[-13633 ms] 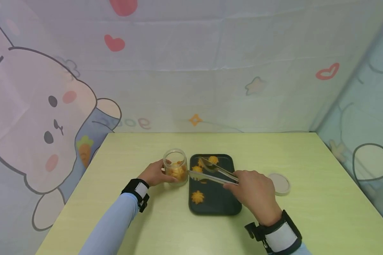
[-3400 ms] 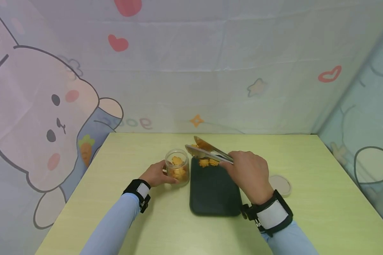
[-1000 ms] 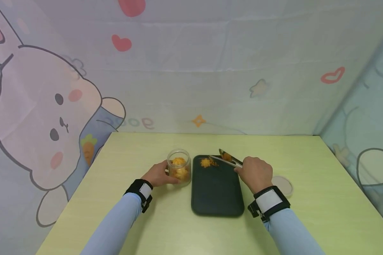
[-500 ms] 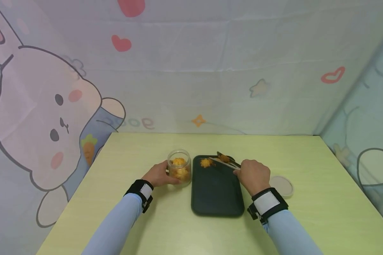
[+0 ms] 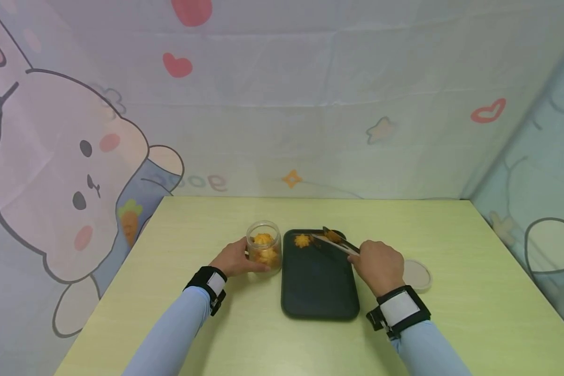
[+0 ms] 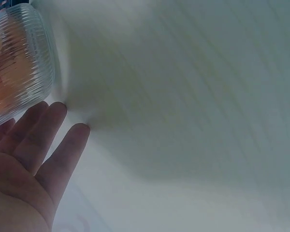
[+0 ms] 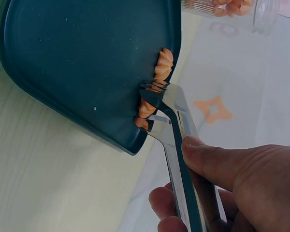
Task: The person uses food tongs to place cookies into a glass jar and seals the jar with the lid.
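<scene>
My left hand (image 5: 235,258) holds a clear glass jar (image 5: 275,261) upright on the table, thumb in front and fingers behind; several golden swirled cookies (image 5: 264,240) lie inside. In the left wrist view, its fingers (image 6: 63,164) touch the jar's ribbed wall (image 6: 43,72). My right hand (image 5: 380,266) grips metal tongs (image 5: 345,246) over the far right of the dark tray (image 5: 319,287). The tongs' tips straddle a cookie (image 7: 146,107) by the tray's rim. Another cookie (image 5: 303,241) lies to its left. Whether the tips press on the cookie, I cannot tell.
A round pale lid (image 5: 417,275) lies on the table right of the tray, partly behind my right hand. The light yellow table (image 5: 216,219) ends at a printed cloth backdrop (image 5: 263,130). Jar and tray stand close side by side.
Over the longer span, several cookies have left the tray and the jar is fuller. In the last second, the tongs have lowered slightly around the far-right cookie. The left hand stays at the jar.
</scene>
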`<act>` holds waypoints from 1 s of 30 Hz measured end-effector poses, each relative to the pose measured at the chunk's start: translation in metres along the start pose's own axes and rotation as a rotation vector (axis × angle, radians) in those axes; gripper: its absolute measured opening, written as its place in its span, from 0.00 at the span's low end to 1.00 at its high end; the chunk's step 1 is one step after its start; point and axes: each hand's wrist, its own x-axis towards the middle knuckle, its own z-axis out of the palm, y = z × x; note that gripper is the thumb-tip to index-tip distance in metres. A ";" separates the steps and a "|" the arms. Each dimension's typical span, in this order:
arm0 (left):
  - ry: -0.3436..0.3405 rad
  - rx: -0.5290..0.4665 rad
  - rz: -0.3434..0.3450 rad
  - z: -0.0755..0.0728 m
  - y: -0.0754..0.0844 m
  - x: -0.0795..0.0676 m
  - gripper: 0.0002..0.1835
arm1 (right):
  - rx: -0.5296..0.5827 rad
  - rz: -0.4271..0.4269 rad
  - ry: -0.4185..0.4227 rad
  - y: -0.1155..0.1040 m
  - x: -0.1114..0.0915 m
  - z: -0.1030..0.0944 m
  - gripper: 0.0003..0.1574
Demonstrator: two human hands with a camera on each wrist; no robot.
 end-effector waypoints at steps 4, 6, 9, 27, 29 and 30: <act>-0.005 -0.006 0.003 0.000 -0.001 0.000 0.45 | 0.009 -0.015 0.017 0.004 -0.005 -0.001 0.25; -0.008 -0.007 0.005 -0.001 -0.001 0.000 0.44 | 0.011 -0.016 0.027 0.005 -0.008 -0.002 0.24; -0.012 0.004 0.008 -0.002 0.001 0.000 0.43 | 0.014 -0.003 0.021 0.007 -0.011 -0.003 0.23; -0.008 0.051 -0.007 -0.004 0.004 0.002 0.43 | 0.073 -0.089 0.165 -0.012 -0.018 -0.032 0.16; -0.009 0.059 -0.006 -0.004 0.004 0.002 0.43 | 0.074 -0.107 0.181 -0.019 -0.019 -0.039 0.16; -0.008 0.057 -0.001 -0.004 0.004 0.002 0.43 | 0.072 -0.115 0.188 -0.022 -0.019 -0.042 0.16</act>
